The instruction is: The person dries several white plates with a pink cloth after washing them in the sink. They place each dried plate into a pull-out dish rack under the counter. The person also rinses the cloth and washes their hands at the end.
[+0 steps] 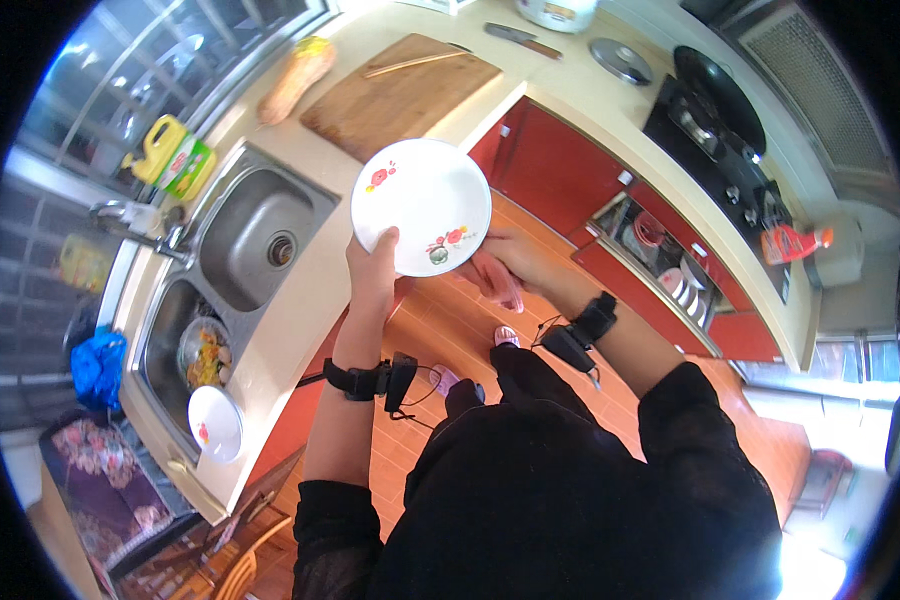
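Note:
A white plate [418, 206] with red and yellow flower prints is held up in front of me, its inner face towards the camera. My left hand [372, 271] grips its lower left rim, thumb on the face and the other fingers hidden behind. At the lower right rim my right hand [516, 256] holds a pink cloth [494, 283], which hangs below the plate. Some of the right fingers are hidden behind the rim, so contact between cloth and underside cannot be told.
Left is a steel double sink [251, 232], a bowl of food scraps [204, 352] and a white bowl [216, 424]. A cutting board [405, 90], squash [298, 79], knife [523, 40] and oil jug [171, 157] stand on the counter. An open drawer [649, 274] with dishes juts out below the stove [709, 150].

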`<act>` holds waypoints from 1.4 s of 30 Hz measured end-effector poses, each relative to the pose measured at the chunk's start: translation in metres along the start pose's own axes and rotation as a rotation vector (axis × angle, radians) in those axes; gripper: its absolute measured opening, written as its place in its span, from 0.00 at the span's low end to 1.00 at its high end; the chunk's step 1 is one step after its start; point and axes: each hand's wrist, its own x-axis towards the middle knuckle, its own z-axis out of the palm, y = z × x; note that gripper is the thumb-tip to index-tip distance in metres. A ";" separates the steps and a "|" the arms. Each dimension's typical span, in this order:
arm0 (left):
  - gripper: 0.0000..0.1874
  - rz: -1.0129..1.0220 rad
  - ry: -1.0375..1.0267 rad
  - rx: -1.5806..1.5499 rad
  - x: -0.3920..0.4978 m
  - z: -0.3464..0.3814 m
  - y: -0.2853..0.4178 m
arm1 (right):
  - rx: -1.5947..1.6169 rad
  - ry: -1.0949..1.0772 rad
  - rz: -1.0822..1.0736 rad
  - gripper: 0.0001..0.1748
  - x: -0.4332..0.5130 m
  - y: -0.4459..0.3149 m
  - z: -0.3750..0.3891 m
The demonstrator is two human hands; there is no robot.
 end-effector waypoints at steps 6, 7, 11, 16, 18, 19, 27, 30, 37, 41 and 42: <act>0.23 0.271 -0.095 0.407 0.013 0.047 -0.042 | -0.722 0.042 -0.122 0.34 -0.058 0.021 -0.093; 0.23 0.248 -0.102 0.405 0.012 0.060 -0.051 | -0.643 0.029 -0.065 0.36 -0.062 0.024 -0.104; 0.22 0.131 -0.297 0.271 0.006 0.117 -0.081 | -0.411 0.086 0.075 0.39 -0.067 0.039 -0.149; 0.21 0.081 -0.390 0.380 -0.003 0.205 -0.117 | -0.509 0.440 0.118 0.39 -0.078 0.054 -0.211; 0.21 0.140 -0.409 0.473 0.000 0.240 -0.129 | -0.471 0.471 0.157 0.37 -0.095 0.058 -0.244; 0.21 0.182 -0.417 0.511 0.002 0.253 -0.134 | -0.518 0.517 0.228 0.36 -0.098 0.061 -0.256; 0.21 0.048 -0.513 0.646 0.022 0.340 -0.185 | -0.194 0.320 -0.044 0.26 -0.120 0.095 -0.364; 0.25 -0.207 -0.657 0.587 0.025 0.367 -0.201 | -0.097 0.347 0.098 0.25 -0.135 0.105 -0.389; 0.52 -0.733 -0.681 0.564 0.020 0.383 -0.229 | 0.244 0.456 0.487 0.17 -0.175 0.138 -0.471; 0.39 -0.736 -0.715 0.615 0.031 0.356 -0.238 | 0.472 0.454 0.520 0.16 -0.181 0.157 -0.528; 0.30 -0.711 -0.674 0.567 0.030 0.350 -0.241 | 0.506 0.506 0.554 0.16 -0.180 0.159 -0.539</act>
